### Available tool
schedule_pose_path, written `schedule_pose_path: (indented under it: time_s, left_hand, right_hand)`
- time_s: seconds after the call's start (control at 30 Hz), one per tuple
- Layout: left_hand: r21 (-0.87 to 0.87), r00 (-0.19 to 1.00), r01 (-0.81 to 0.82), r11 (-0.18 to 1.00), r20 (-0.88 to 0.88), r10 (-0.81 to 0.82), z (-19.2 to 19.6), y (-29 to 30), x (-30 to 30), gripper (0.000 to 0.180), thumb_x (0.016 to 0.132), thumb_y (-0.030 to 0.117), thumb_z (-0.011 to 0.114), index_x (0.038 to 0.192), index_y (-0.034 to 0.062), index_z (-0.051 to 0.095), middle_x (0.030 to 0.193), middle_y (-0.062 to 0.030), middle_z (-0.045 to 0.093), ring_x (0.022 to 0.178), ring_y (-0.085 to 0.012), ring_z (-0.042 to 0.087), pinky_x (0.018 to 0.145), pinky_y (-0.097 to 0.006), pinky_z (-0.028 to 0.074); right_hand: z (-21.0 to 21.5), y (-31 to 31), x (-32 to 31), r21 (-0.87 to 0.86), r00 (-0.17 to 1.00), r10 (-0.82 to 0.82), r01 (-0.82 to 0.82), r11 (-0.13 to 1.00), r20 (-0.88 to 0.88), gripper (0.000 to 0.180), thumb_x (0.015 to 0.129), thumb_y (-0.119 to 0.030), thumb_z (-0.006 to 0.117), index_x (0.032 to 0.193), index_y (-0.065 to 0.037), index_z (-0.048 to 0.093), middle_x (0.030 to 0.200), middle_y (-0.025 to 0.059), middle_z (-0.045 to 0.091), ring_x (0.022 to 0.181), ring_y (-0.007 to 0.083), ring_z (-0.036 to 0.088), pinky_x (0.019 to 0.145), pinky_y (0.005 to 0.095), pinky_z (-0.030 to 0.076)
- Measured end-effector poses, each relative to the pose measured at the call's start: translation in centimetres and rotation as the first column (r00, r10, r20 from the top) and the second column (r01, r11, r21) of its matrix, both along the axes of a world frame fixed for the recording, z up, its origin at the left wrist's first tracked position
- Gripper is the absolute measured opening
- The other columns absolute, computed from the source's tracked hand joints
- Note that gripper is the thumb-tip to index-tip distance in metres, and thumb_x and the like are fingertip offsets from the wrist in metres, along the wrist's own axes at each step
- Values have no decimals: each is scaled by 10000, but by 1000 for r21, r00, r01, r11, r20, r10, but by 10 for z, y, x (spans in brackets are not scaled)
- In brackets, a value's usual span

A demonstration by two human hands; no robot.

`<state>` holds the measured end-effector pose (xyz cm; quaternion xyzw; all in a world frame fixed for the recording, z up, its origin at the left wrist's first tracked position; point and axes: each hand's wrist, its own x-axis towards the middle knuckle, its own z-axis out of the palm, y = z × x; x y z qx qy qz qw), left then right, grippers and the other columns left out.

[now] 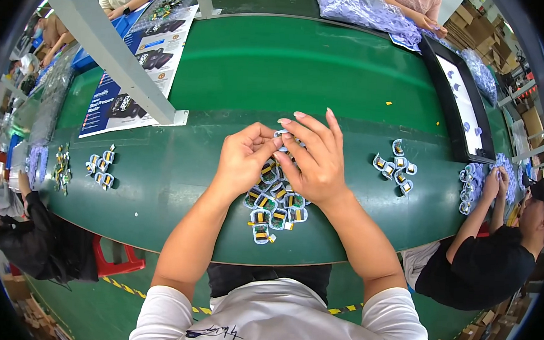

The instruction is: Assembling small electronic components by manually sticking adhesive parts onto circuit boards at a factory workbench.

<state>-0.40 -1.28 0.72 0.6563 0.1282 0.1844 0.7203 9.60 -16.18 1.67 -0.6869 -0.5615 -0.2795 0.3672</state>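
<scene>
Above the near middle of the green table, my left hand (243,154) pinches a small pale-blue plastic housing (280,134) between thumb and curled fingers. My right hand (319,165) meets it from the other side, thumb and index finger at the piece, the other fingers stretched out. The fingers cover most of this housing. Just below my hands lies a pile of similar housings (278,216) with green circuit boards and black-and-yellow parts inside. My forearms frame the pile on both sides.
Small groups of housings lie left (101,167) and right (397,167). Beyond the left group are loose circuit boards (63,168). A grey metal post (114,51) stands on a printed sheet (160,63). At right lies a black-framed tray (457,97). Co-workers sit around the table.
</scene>
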Motion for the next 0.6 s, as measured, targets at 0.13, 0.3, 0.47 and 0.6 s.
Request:
schedule_pose_path:
  time_s: [0.13, 0.3, 0.47, 0.6]
  left_hand:
    - [-7, 1000, 24, 1000, 10, -24, 3, 0, -1, 51, 1016, 20, 680, 1040, -26, 678, 921, -58, 745, 836, -71, 661, 724, -238, 513]
    - [-158, 994, 107, 982, 48, -101, 7, 13, -2, 64, 1021, 48, 675, 1007, -15, 668, 920, -77, 745, 847, -120, 712, 749, -262, 558]
    - [-274, 990, 139, 952, 50, -130, 13, 13, -3, 96, 1023, 76, 678, 979, -5, 652, 889, -90, 736, 828, -186, 755, 759, -292, 581]
    - [-316, 970, 241, 918, 34, -242, 11, 15, -5, 107, 1019, 86, 692, 975, -3, 651, 910, -100, 746, 836, -191, 761, 764, -289, 578]
  right_hand:
    - [1, -3, 1, -8, 1000, 13, -13, 1000, -7, 248, 833, -164, 818, 1038, -39, 754, 1327, 81, 708, 1292, 322, 620, 1201, 626, 323]
    - [2, -2, -2, -103, 998, 43, -49, 993, -56, 360, 852, -183, 791, 1184, -50, 748, 1383, 122, 677, 1353, 354, 578, 1200, 650, 303]
    - [3, -7, 8, 48, 967, 112, -103, 993, -229, 339, 877, -148, 759, 1201, -50, 754, 1376, 152, 677, 1327, 365, 601, 1180, 591, 358]
    - [-2, -9, 14, 75, 855, 145, -124, 989, -498, 138, 895, -29, 724, 1024, -5, 766, 1334, 154, 699, 1276, 345, 636, 1116, 482, 450]
